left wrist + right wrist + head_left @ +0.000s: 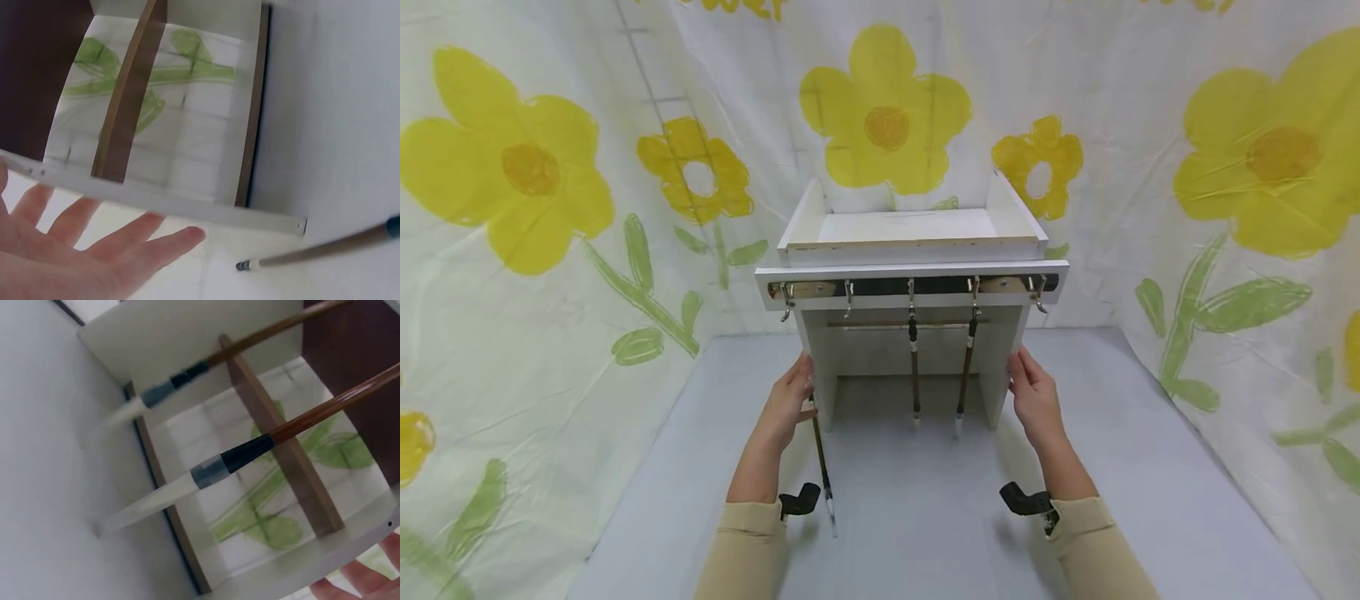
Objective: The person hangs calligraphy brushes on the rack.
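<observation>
A white wooden stand [912, 300] with an open tray top carries a shiny hook rail [880, 287] along its front. My left hand [786, 402] is at the left side panel [820, 367], its fingers straight and spread along the outside in the left wrist view. At the right side panel [1003, 367], my right hand [1036, 400] has its fingertips against the outer side. Two calligraphy brushes, one near the middle [914, 367] and one to its right [966, 367], hang bristles down from the hooks. Another calligraphy brush [822, 458] lies beside my left hand, apart from the fingers.
The stand is on a pale table [910, 517]. Behind it and at both sides hangs a white cloth [955, 158] painted with yellow flowers. Inside the stand run wooden crossbars [281, 434]. The outer hooks, such as the leftmost hook [787, 300], carry nothing.
</observation>
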Demonstrator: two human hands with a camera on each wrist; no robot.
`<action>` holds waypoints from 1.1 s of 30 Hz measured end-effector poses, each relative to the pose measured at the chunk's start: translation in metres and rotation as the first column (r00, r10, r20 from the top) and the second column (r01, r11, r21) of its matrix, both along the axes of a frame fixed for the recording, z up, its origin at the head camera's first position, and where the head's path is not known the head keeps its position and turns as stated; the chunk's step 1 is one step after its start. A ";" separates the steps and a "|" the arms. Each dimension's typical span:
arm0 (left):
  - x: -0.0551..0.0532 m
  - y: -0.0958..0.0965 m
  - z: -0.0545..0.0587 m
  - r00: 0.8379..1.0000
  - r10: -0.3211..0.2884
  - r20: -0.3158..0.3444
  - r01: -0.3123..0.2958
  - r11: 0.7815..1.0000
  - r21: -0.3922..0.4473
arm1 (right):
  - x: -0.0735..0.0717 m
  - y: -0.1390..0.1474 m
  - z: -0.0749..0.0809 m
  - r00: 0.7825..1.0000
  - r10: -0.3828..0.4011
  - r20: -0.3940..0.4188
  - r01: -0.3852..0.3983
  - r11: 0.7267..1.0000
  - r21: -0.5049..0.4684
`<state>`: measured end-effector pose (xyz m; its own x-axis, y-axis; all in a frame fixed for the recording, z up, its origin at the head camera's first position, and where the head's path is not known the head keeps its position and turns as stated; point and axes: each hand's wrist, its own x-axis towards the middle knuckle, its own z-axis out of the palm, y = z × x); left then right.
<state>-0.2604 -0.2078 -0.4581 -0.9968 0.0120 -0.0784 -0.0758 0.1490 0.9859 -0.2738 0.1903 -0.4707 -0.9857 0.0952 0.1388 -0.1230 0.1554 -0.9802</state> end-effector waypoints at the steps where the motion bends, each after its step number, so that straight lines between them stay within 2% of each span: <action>1: 0.001 -0.002 0.000 1.000 -0.002 0.010 0.002 1.000 -0.003 | 0.000 0.000 0.000 1.000 -0.001 0.002 0.001 1.000 -0.004; 8: 0.016 -0.017 0.005 0.992 0.015 0.124 -0.017 1.000 0.016 | 0.000 -0.001 0.004 1.000 -0.005 0.003 0.005 1.000 -0.010; 14: 0.028 -0.022 0.004 0.985 0.048 0.163 -0.059 0.996 0.067 | 0.004 -0.002 0.008 1.000 -0.013 -0.015 0.013 1.000 0.007; 19: 0.031 -0.023 -0.011 0.976 0.066 0.210 -0.082 0.994 0.069 | 0.005 -0.001 0.005 1.000 -0.007 -0.012 0.007 1.000 0.014; 28: 0.022 -0.018 -0.052 0.950 0.145 0.275 -0.124 0.988 -0.093 | 0.006 0.002 0.007 0.999 0.027 -0.021 -0.027 1.000 0.014; 29: 0.021 -0.017 -0.055 0.947 0.158 0.280 -0.134 0.986 -0.101 | 0.003 0.003 0.002 0.999 0.026 -0.029 -0.025 1.000 0.016; 33: 0.018 -0.013 -0.062 0.939 0.192 0.286 -0.160 0.978 -0.132 | 0.001 0.005 0.000 0.999 0.025 -0.048 -0.023 0.999 0.027</action>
<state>-0.2428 -0.2212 -0.5204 -0.9140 -0.1859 -0.3607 -0.3954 0.2083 0.8946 -0.2723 0.1950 -0.4704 -0.9797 0.0673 0.1886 -0.1742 0.1777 -0.9685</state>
